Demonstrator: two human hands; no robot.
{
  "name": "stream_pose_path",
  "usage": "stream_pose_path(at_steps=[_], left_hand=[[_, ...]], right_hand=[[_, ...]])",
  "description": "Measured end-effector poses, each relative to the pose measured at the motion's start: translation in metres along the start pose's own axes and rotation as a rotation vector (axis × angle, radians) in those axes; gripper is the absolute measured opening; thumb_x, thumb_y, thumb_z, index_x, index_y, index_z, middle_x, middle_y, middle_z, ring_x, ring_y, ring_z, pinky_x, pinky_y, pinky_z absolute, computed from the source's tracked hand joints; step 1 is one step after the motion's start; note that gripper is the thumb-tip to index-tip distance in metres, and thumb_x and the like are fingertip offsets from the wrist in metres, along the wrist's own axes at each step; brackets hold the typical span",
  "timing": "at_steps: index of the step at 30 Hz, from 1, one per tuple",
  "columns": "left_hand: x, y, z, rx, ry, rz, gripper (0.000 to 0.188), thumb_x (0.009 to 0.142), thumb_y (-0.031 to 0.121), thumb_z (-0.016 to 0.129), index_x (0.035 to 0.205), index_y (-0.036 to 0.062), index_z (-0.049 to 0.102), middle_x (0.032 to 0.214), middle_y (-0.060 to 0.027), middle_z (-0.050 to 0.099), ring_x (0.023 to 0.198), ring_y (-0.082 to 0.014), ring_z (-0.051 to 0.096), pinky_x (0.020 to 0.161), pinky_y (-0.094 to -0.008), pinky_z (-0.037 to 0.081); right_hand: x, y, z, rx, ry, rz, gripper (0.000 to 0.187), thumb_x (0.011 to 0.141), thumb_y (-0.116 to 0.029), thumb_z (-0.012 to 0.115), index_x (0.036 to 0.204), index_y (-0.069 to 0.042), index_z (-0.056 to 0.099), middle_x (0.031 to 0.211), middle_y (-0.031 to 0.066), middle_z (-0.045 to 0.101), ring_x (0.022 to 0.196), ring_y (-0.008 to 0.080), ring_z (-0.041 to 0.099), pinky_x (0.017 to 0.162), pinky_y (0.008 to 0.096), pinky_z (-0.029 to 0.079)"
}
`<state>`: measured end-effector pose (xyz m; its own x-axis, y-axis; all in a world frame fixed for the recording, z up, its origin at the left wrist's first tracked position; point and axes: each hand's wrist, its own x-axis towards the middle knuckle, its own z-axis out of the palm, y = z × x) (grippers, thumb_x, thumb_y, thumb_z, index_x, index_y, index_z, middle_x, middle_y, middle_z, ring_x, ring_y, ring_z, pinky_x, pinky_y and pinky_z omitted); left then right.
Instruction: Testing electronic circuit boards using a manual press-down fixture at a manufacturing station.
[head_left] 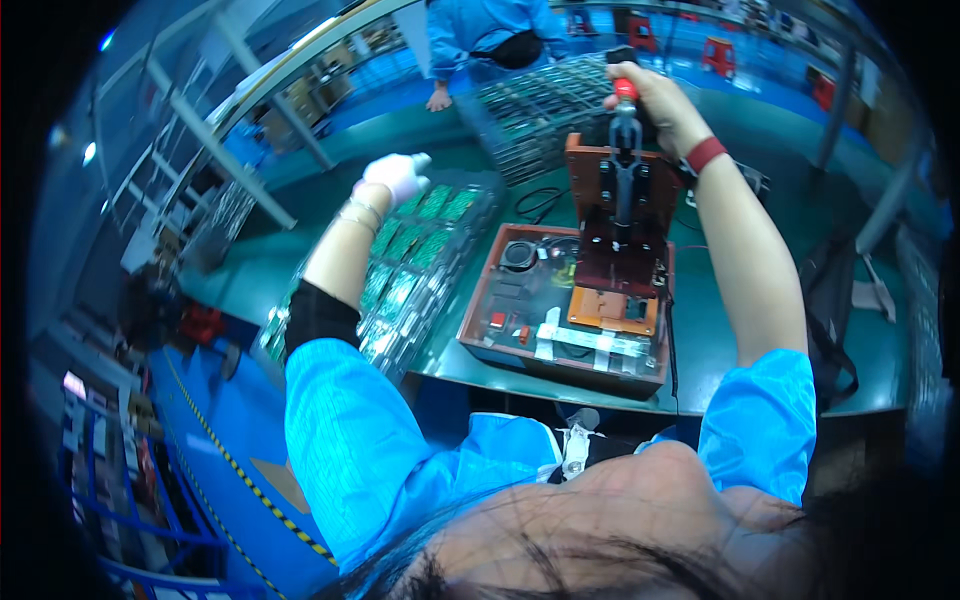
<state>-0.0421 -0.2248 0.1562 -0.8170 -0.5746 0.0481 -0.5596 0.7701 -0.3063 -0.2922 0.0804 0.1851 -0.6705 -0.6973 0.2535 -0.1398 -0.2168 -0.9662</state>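
My right hand (655,105) is closed around the red handle (625,90) of an upright metal toggle clamp (624,160). That clamp is fixed to the raised hinged lid (592,185) of a test fixture box (565,368). Below the lid, an orange-brown nest plate (612,310) lies on the box's clear top. My left hand (395,180), in a white glove, is over the far part of a clear plastic tray (470,205) of green circuit boards (432,204). Its fingers are blurred, and I cannot tell whether they hold anything.
Beyond the fixture, a stack of clear trays (545,110) stands on the green table (445,365). Across the table is a person in blue (490,30), one hand resting near the trays. A black cable (540,205) coils behind the box. A dark bag (828,300) lies at the right.
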Motion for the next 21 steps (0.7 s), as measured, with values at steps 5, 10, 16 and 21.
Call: stream_pose_path(at_steps=[5, 10, 16, 21], left_hand=[[0.003, 0.103, 0.055, -0.189, 0.226, 0.285, 0.048, 0.09, 0.034, 0.053, 0.132, 0.0115, 0.056, 0.127, -0.0103, 0.063, 0.11, -0.0338, 0.061, 0.094, -0.0415, 0.048], [0.018, 0.146, 0.122, -0.585, 0.199, 0.343, 0.052, 0.095, 0.04, 0.046, 0.132, 0.0042, 0.055, 0.134, -0.0143, 0.058, 0.122, -0.0336, 0.054, 0.103, -0.0398, 0.042], [0.01, 0.152, 0.129, -0.713, 0.098, 0.333, 0.053, 0.098, 0.041, 0.043, 0.134, 0.0029, 0.053, 0.138, -0.0125, 0.055, 0.126, -0.0309, 0.051, 0.107, -0.0362, 0.038], [0.016, 0.145, 0.14, -0.782, 0.097, 0.284, 0.05, 0.099, 0.039, 0.044, 0.131, 0.0024, 0.056, 0.134, -0.0107, 0.059, 0.123, -0.0287, 0.055, 0.104, -0.0331, 0.041]], right_hand=[[-0.009, -0.008, 0.004, -0.013, -0.003, -0.012, 0.039, 0.086, -0.043, 0.061, 0.097, -0.006, 0.065, 0.076, 0.0042, 0.07, 0.063, 0.0089, 0.059, 0.058, 0.0194, 0.043], [-0.011, -0.008, 0.002, -0.01, 0.007, 0.011, 0.037, 0.087, -0.042, 0.06, 0.094, -0.006, 0.065, 0.077, 0.0057, 0.068, 0.061, 0.0099, 0.059, 0.057, 0.0217, 0.044], [-0.014, -0.011, 0.005, 0.043, -0.029, -0.01, 0.033, 0.085, -0.036, 0.06, 0.086, -0.004, 0.062, 0.068, 0.0043, 0.059, 0.05, 0.0103, 0.052, 0.046, 0.0211, 0.041], [-0.003, -0.008, 0.005, 0.137, -0.05, 0.075, 0.029, 0.084, -0.03, 0.059, 0.077, -0.003, 0.063, 0.061, 0.0049, 0.057, 0.043, 0.0109, 0.046, 0.04, 0.0221, 0.038]])
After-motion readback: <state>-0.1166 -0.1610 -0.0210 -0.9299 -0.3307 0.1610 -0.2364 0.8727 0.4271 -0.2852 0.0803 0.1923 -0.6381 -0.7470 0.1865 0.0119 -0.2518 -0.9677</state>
